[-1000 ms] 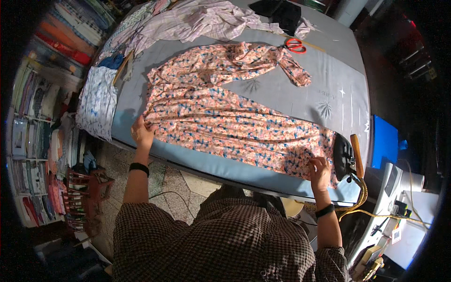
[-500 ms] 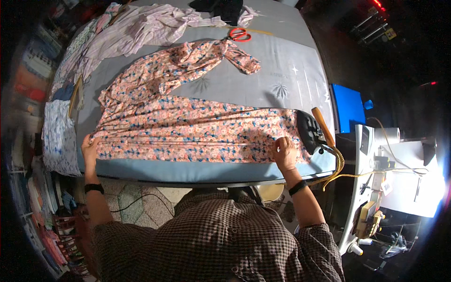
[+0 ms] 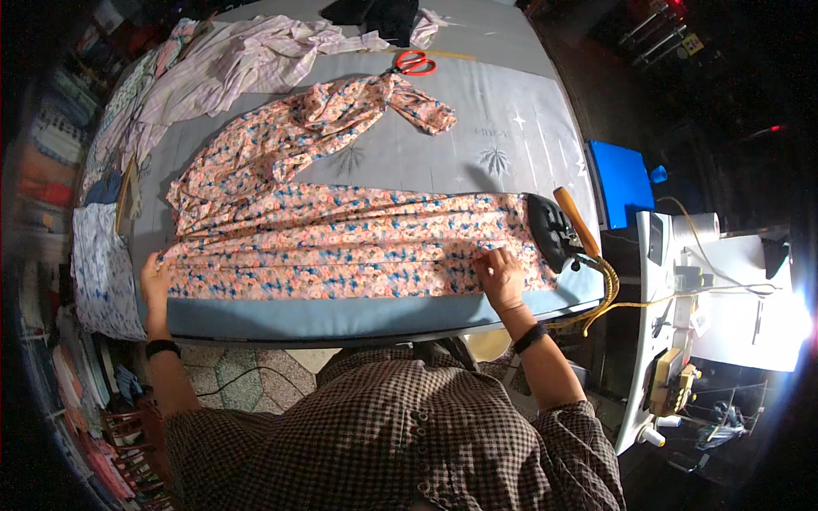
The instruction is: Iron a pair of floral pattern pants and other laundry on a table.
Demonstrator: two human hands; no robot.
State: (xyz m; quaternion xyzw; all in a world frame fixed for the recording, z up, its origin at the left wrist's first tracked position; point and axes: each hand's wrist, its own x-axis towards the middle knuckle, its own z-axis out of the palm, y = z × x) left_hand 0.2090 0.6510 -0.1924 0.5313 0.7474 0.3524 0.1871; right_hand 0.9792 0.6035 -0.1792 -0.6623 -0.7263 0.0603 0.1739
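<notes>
A pink-and-blue floral garment [image 3: 358, 238] lies on the padded grey ironing table [image 3: 511, 111], its upper part folded back with a sleeve toward the top. My left hand [image 3: 153, 272] pinches its lower left edge. My right hand [image 3: 498, 272] has its fingers drawn together on the fabric near its right end. Just right of that hand a black iron [image 3: 550, 234] with a wooden handle [image 3: 575, 220] rests on the garment's end, with a yellow hose [image 3: 605, 289] trailing from it. Red-handled scissors [image 3: 413, 64] lie above the sleeve.
Crumpled plaid cloth [image 3: 247, 60] and black cloth [image 3: 375, 17] lie at the back. White printed fabric [image 3: 106, 264] hangs over the left side. A blue board [image 3: 622, 179] and a sewing machine [image 3: 652, 332] stand at the right; fabric shelves [image 3: 51, 170] line the left.
The view has swung, shifting the table leftward in it. The lower fabric lies straighter, in long horizontal creases, with both hands still on it; my right hand sits slightly farther from the iron.
</notes>
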